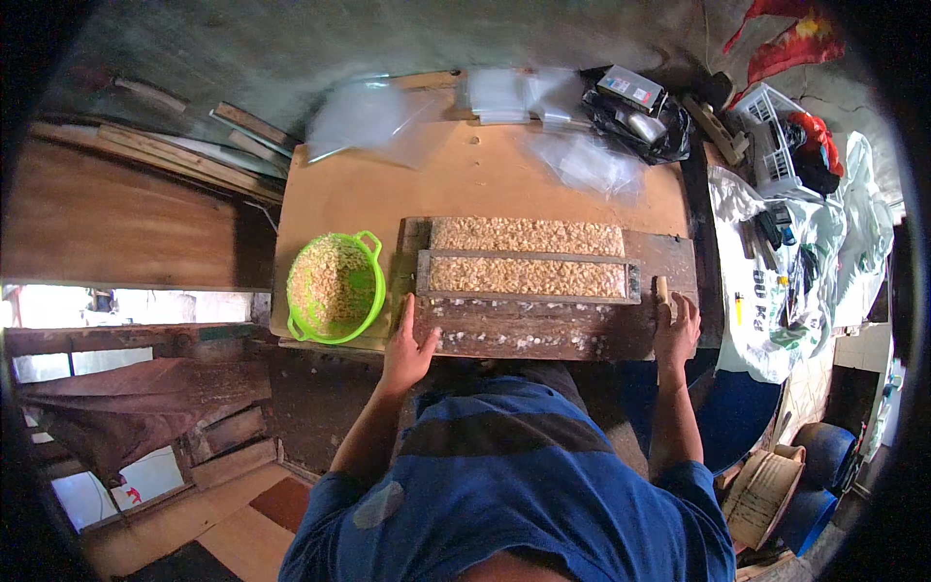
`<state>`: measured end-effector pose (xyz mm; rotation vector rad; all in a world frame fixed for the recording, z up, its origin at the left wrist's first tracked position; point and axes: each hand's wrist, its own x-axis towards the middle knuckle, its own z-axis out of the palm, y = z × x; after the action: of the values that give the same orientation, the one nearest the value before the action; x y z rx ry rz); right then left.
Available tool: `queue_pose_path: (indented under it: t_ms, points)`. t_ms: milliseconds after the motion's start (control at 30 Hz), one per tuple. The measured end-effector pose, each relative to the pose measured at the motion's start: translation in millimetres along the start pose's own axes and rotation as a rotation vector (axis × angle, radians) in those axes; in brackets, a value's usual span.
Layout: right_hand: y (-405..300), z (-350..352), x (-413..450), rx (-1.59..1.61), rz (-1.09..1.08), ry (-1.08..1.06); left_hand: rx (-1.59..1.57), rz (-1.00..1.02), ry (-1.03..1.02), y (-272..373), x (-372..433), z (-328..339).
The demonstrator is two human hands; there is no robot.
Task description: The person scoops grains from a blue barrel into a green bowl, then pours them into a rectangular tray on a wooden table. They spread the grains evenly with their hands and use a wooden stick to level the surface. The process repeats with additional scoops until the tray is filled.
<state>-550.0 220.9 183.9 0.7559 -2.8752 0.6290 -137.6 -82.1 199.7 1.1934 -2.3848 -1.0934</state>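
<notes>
A dark wooden board lies in front of me, marked with white bits. On it rests a narrow wooden frame around pale, chopped pieces of food. More of the same pieces form a flat layer beyond the frame's far bar. My left hand rests at the board's near left side, fingers apart and holding nothing. At the right side, my right hand lies over a short wooden stick. Whether its fingers grip the stick is hidden.
A green plastic colander with more pale pieces stands left of the board. Clear plastic sheets or bags lie along the table's far side. A black plastic bag and a white crate are at the far right.
</notes>
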Motion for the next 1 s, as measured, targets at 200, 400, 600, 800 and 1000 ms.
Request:
queue_pose_path:
  t_ms: [200,400,600,800,1000]
  points:
    - [-24,19,-1,0.410,0.225,-0.244,-0.026,-0.145,-0.015,-5,26,4]
    - [-41,33,0,0.429,0.134,-0.246,-0.140,-0.163,0.063,-14,52,18]
    - [-28,44,6,0.424,0.126,-0.253,-0.132,-0.173,0.146,-23,55,25]
    - [-23,46,3,0.520,0.249,-0.300,-0.217,-0.235,0.102,-18,56,20]
    - [-42,10,-11,0.860,0.205,-0.148,-0.132,0.023,0.268,-2,29,2]
